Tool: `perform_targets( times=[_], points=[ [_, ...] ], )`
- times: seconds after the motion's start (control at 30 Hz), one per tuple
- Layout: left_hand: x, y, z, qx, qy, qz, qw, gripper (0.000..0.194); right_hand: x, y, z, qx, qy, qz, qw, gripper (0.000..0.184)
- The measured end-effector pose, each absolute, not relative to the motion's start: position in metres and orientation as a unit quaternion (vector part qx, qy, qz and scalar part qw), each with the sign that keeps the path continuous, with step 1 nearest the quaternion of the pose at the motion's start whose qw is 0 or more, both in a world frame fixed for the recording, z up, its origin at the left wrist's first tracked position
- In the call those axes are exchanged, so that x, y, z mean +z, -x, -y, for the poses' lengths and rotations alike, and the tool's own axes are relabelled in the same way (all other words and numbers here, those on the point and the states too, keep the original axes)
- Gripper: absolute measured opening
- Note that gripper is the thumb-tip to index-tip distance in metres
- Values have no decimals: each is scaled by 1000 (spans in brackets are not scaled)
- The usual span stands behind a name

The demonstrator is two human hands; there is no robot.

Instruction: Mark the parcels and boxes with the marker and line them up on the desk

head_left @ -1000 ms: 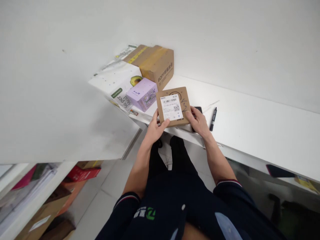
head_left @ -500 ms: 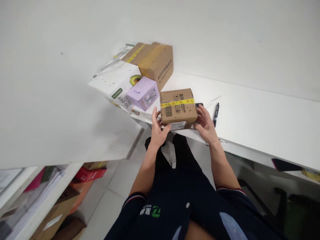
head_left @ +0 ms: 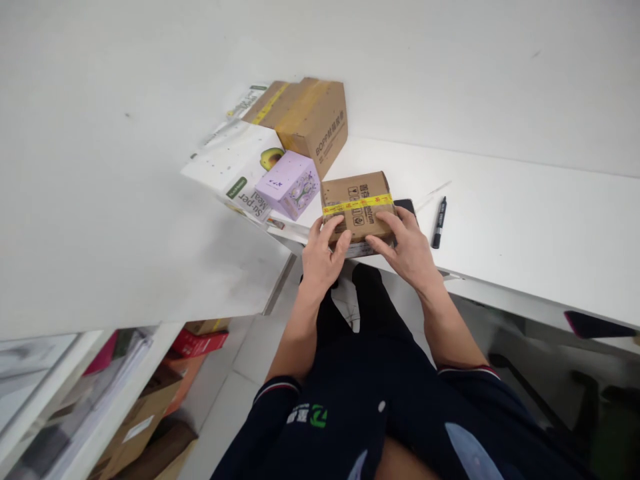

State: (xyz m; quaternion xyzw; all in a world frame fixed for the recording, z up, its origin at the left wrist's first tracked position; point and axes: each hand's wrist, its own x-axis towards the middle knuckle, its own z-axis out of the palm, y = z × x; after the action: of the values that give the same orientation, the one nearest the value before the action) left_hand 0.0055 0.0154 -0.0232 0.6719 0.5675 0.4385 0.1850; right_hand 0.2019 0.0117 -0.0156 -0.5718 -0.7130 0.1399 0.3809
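A brown cardboard box (head_left: 357,190) with yellow tape and dark print across its top stands near the front edge of a white table. My left hand (head_left: 324,253) rests at its front left corner, fingers spread over the top and thumb towards the middle. Over the front right of the top lies my right hand (head_left: 406,250), its fingers stretched out and apart. Part of a white label (head_left: 361,249) shows on the box's front side. A flat black object (head_left: 406,205) lies just right of the box, partly hidden by it and my right hand.
Right of the box lies a black marker (head_left: 440,223). A lilac box (head_left: 290,183), a white avocado-printed box (head_left: 240,160) and a large taped carton (head_left: 330,130) stand to the left. A white partition (head_left: 175,267) borders the left side. Shelved boxes (head_left: 145,427) sit lower left.
Both hands have moved from the sides of the brown box onto its top. The box looks nearly in place, while the view has shifted slightly.
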Motion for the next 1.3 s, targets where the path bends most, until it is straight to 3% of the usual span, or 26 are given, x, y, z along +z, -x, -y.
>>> perform_targets(
  times=[0.3, 0.5, 0.7, 0.93, 1.13, 1.3],
  points=[
    [-40, -12, -1, 511, -644, -544, 168, 51, -16, -196, 1, 140, 545, 707, 429, 39],
    [-62, -14, 3, 579, -601, -501, 229, 97, -24, -190, 3, 160, 477, 668, 548, 22],
    [-82, -14, 7, 542, -582, -562, 227, 104, -64, -186, -7, 277, 509, 528, 620, 28],
    [-74, -8, 6, 531, -606, -559, 194, 92, -57, -198, -6, 219, 534, 624, 526, 65],
    [-59, -4, 2, 465, -672, -564, 115, 57, -29, -200, -4, 129, 568, 720, 378, 48],
    [-55, -9, 3, 430, -675, -593, 89, 43, -21, -199, -5, 136, 585, 725, 335, 44]
  ],
)
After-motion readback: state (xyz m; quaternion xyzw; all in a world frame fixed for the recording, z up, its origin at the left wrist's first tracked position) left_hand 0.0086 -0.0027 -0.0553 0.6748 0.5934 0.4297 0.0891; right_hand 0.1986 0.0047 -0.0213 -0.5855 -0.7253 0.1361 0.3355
